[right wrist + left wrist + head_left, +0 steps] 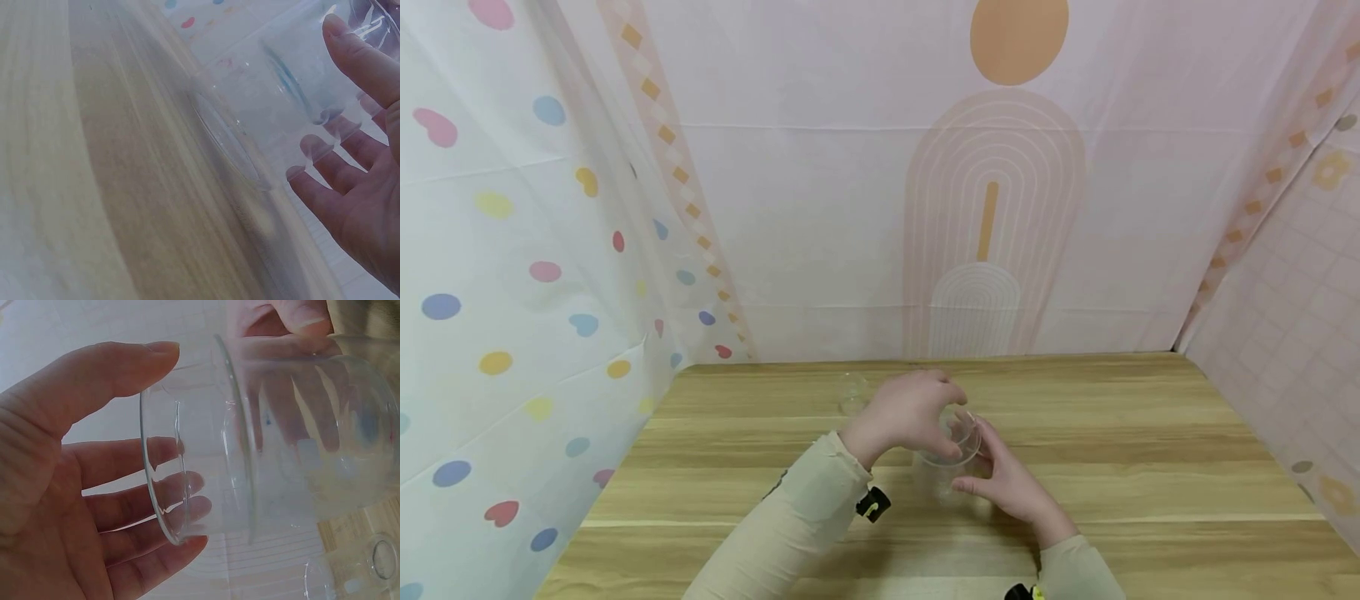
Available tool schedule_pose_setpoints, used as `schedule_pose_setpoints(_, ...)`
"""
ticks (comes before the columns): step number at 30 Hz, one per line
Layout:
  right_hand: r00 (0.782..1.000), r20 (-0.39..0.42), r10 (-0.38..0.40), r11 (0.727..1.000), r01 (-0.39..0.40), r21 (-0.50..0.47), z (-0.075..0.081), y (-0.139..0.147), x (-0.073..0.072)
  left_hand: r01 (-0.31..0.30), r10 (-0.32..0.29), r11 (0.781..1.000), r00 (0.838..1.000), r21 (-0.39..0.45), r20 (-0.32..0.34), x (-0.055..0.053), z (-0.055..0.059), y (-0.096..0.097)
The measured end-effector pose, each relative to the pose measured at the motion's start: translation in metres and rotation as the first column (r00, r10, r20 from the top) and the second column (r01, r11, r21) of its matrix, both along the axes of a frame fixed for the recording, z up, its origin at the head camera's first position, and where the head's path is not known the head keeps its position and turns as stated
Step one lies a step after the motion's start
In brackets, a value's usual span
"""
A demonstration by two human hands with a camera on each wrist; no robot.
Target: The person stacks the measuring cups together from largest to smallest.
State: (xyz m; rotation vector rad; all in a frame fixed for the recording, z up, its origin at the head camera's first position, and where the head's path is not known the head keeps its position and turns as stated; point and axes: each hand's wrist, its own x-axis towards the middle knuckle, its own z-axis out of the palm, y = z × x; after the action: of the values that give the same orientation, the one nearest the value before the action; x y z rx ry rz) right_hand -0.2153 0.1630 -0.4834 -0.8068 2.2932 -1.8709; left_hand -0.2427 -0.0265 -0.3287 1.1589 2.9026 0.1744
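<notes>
A large clear glass [932, 482] stands upright on the wooden table, its base showing in the right wrist view. My right hand [1011, 482] holds its side, thumb toward me and fingers round the far wall. From above, my left hand [912, 414] grips a smaller clear glass piece [197, 394] by its rim, thumb on one side and fingers on the other. In the left wrist view this piece lines up with the mouth of the large glass, its lower part overlapping the rim. The glass walls are see-through, so edges are faint.
Another small clear glass [853, 395] stands farther back on the wooden table [1150, 467], left of my hands. Patterned cloths hang behind [820, 208] and along both sides of the table.
</notes>
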Motion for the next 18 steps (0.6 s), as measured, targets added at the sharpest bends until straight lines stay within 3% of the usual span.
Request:
schedule_pose_setpoints(7, 1.0, -0.012, 0.003, 1.0, -0.003, -0.008, 0.001, -0.001, 0.0, -0.014, 0.014, 1.0, 1.0, 0.006, 0.024, 0.0, -0.003, 0.0)
schedule_pose_setpoints(18, 1.0, -0.014, 0.007, 1.0, -0.007, -0.011, 0.001, -0.001, 0.0, -0.025, 0.025, 0.999, 1.0, 0.022, -0.003, -0.001, -0.012, 0.001)
